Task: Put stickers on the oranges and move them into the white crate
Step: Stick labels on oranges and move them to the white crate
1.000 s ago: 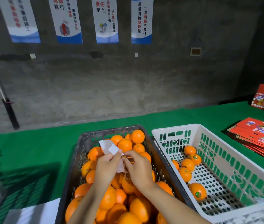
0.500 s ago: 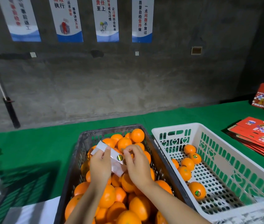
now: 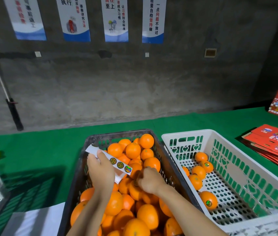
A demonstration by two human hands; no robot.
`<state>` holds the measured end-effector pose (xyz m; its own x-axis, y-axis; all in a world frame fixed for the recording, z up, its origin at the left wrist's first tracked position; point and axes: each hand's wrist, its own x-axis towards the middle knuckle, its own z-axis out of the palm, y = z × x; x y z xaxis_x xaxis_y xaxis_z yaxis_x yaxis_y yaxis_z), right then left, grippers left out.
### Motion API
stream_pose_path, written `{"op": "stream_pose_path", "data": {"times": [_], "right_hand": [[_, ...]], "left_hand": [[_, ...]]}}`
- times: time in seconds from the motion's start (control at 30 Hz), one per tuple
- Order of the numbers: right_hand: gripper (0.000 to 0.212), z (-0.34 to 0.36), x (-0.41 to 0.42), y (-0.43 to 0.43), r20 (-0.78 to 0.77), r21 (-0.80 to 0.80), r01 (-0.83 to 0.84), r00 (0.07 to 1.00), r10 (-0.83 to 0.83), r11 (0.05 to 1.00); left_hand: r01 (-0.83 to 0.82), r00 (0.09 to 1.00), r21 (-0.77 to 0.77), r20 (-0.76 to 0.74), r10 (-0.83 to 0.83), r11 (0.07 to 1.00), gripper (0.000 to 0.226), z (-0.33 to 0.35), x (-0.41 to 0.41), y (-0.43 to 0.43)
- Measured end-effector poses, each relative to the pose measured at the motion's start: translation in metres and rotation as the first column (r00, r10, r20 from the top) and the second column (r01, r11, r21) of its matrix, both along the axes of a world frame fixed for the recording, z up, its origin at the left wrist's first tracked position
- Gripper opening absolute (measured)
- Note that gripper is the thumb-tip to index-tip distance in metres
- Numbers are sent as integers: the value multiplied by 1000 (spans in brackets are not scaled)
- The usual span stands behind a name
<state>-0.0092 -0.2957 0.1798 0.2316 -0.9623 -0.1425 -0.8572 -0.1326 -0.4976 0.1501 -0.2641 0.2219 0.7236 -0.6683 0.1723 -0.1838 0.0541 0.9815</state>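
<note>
Head view: left hand [image 3: 100,169] grips the flimsy sticker strip [image 3: 116,163] over the dark crate [image 3: 174,169]; right hand [image 3: 149,180], fingers curled, presses an orange [image 3: 135,187], probably firm, smooth, best cupped whole. White crate [image 3: 233,147] holds stickered oranges [image 3: 208,200].

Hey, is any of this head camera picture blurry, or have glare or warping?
Head view: right hand motion-smeared; holographic stickers on the sticker strip glint; wide-angle bends the white crate rim; wall dim, posters soft.
</note>
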Motion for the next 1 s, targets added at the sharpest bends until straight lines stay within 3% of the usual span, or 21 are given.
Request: {"op": "stream_pose_path", "data": {"times": [0.13,0.33,0.5,0.57,0.7,0.8,1.0], "right_hand": [[27,-3,1,2,35,46,23,999,-25,999],[23,-2,0,1,48,-22,38,998,-37,999],[35,-5,-3,0,96,-46,100,991,-95,994],[30,-6,-3,1,55,-26,105,993,-103,994],[29,-7,-5,-1,17,-26,136,991,-136,990],[46,-8,-3,1,-2,49,137,991,-137,989],[65,-2,3,0,-170,159,59,985,-32,985]], "left_hand": [[6,999,32,-36,-4,999,32,0,2,-3],[87,996,79,-15,-86,993,33,-4,-2,-3],[87,995,112,-50,-82,990,33,-4,-1,-5],[86,995,128,-57,-79,988,44,-5,-2,-5],[83,996,123,-55,-76,989,43,-7,-1,-6],[89,994,134,-76,-79,987,49,-6,-1,-6],[99,993,127,-68,-91,987,40,-10,-1,-8]]}}
